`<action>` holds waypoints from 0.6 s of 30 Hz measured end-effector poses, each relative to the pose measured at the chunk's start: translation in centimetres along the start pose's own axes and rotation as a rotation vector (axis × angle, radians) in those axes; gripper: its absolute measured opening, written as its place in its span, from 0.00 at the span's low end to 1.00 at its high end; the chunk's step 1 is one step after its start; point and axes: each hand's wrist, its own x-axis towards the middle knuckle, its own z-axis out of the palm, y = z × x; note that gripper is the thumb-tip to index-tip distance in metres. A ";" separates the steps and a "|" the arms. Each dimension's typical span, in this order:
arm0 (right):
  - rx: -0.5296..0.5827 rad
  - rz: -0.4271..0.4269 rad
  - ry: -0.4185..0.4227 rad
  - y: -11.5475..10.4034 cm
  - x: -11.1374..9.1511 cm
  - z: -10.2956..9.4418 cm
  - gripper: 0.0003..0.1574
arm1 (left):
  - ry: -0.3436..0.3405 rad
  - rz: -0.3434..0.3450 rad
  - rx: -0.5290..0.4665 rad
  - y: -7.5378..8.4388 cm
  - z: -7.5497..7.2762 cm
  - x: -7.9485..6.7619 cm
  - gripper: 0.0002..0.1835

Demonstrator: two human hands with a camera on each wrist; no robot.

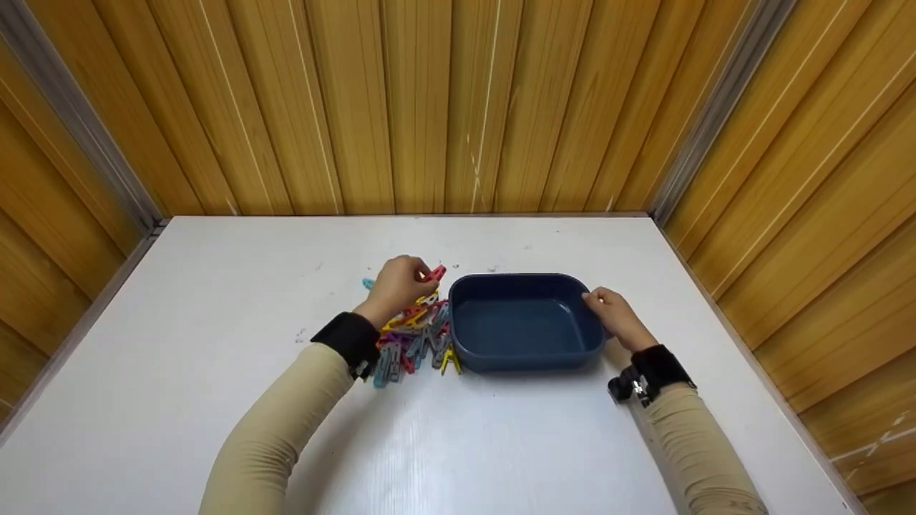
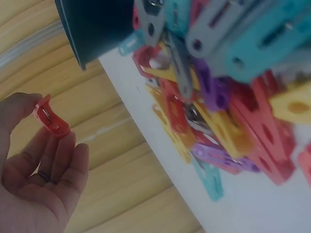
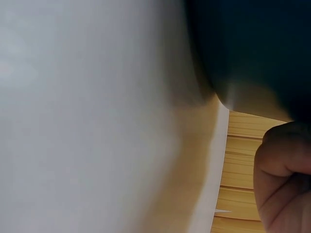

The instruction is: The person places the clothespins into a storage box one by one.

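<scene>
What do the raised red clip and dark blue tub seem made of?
Red clip: probably smooth molded plastic, evenly coloured, with a metal-looking wire inside. Dark blue tub: perhaps glossy plastic, judging by rounded corners and highlights; glazed ceramic is possible.

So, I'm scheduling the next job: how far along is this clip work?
Barely begun, it seems. Done: the blue bin is right beside the clip pile, gripped at its side by the right hand. In hand: the left hand pinches a red clip. Left: probably that whole mixed-colour pile, if it's bound for the bin, where no clips show.
</scene>
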 end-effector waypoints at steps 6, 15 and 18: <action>-0.009 -0.013 -0.003 0.0 -0.1 -0.3 0.17 | -0.049 0.031 -0.034 2.6 1.3 0.4 0.13; 0.002 -0.013 0.008 0.2 -0.2 -0.6 0.18 | -0.100 0.210 -0.011 5.7 4.2 1.0 0.11; -0.002 -0.010 0.009 0.3 -0.2 -0.8 0.18 | -0.126 0.228 0.001 6.2 5.2 1.0 0.10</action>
